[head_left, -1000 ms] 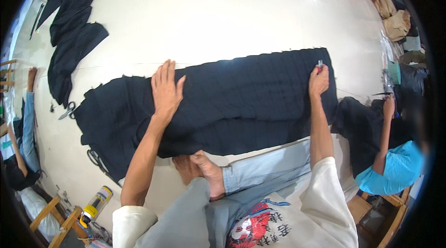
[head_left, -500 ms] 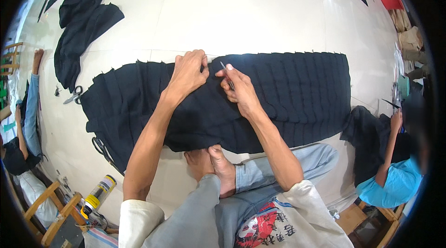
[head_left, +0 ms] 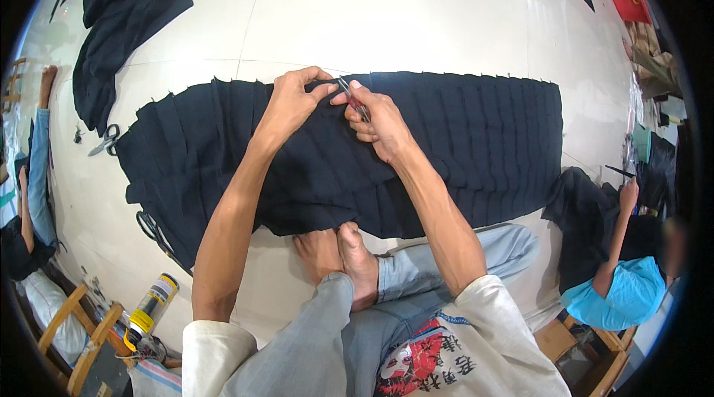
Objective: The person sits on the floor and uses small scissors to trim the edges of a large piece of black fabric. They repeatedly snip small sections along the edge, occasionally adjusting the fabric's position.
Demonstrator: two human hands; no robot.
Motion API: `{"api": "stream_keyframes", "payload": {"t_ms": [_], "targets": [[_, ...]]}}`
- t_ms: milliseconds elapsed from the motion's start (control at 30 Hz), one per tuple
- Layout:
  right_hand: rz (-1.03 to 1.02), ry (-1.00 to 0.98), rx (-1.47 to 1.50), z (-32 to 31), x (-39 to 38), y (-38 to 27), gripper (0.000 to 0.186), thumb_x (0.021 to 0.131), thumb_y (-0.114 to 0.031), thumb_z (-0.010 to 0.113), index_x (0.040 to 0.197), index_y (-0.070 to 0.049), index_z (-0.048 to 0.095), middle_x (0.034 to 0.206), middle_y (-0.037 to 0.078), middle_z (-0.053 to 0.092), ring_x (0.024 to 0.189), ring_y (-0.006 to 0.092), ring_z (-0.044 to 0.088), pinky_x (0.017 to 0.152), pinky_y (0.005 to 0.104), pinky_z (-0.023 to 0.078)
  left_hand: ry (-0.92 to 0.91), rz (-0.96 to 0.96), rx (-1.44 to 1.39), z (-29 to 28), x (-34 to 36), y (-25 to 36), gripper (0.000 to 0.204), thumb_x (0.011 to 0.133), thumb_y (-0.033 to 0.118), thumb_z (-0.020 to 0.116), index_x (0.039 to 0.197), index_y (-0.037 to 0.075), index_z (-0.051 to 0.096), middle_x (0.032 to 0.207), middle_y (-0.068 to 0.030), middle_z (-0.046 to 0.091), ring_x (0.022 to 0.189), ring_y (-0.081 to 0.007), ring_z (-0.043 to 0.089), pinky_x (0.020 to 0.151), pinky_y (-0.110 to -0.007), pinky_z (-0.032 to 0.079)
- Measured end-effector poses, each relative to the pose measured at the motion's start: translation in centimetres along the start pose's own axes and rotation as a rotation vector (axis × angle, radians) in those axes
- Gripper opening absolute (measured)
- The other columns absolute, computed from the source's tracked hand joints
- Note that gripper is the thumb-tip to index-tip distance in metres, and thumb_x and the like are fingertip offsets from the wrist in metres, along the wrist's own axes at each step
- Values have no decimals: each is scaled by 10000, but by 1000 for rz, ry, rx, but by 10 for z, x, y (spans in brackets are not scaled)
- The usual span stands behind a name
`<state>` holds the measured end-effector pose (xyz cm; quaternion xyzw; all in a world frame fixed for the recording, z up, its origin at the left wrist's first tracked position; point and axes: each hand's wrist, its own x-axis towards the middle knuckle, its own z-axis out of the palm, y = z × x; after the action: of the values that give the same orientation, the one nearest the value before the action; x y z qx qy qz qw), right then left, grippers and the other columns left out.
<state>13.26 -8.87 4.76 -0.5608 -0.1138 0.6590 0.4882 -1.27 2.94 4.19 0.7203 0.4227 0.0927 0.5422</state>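
Observation:
A long black pleated cloth (head_left: 476, 152) lies spread across the floor before me, with short thread ends standing along its far edge. My left hand (head_left: 291, 105) is closed in a pinch on that edge, thumb and forefinger pointing right. Close beside those fingertips, my right hand (head_left: 385, 126) grips a pair of small thread snips (head_left: 357, 105) with red on the handle. Their metal tips point up at the cloth's edge, almost touching my left fingers. Whether the blades are closed is too small to tell.
Grey-handled scissors (head_left: 105, 141) lie at the cloth's left end, and black-handled scissors (head_left: 151, 230) at its near-left corner. More black cloth (head_left: 111, 33) lies far left. A yellow spray can (head_left: 154, 306) stands near left. A person in a blue shirt (head_left: 617, 293) sits at right, holding a dark blade.
My hands have come closer together. The snips' tips have moved left to my left fingertips at the cloth's edge. The view has shifted slightly.

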Motion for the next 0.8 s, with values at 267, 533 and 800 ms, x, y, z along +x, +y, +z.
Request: {"api": "stream_keyframes", "payload": {"t_ms": [267,533,800], "targets": [[8,10,-18,1,2,0,456,1059,-395,457,1004,9,662,638,-59,433,450,-5,271,382,174,185,-9,-38,7,0,-1,-2,229,931,194,668,1037,2,734,893,-113,742,826,-155,663,823,-317,510],[-1,36,-276,-1,13,-15,390,1041,-361,518,938,-23,682,609,-55,444,420,1,242,364,200,163,-15,-32,-19,-2,-1,-4,216,931,190,669,1015,13,759,858,-91,736,808,-144,655,812,-307,507],[-48,44,-133,-6,5,-16,415,1042,-356,494,928,1,672,584,-68,421,432,12,291,375,196,168,-32,-59,28,-1,0,-5,281,922,273,684,1035,24,751,879,-100,740,836,-186,669,863,-366,494]]}}
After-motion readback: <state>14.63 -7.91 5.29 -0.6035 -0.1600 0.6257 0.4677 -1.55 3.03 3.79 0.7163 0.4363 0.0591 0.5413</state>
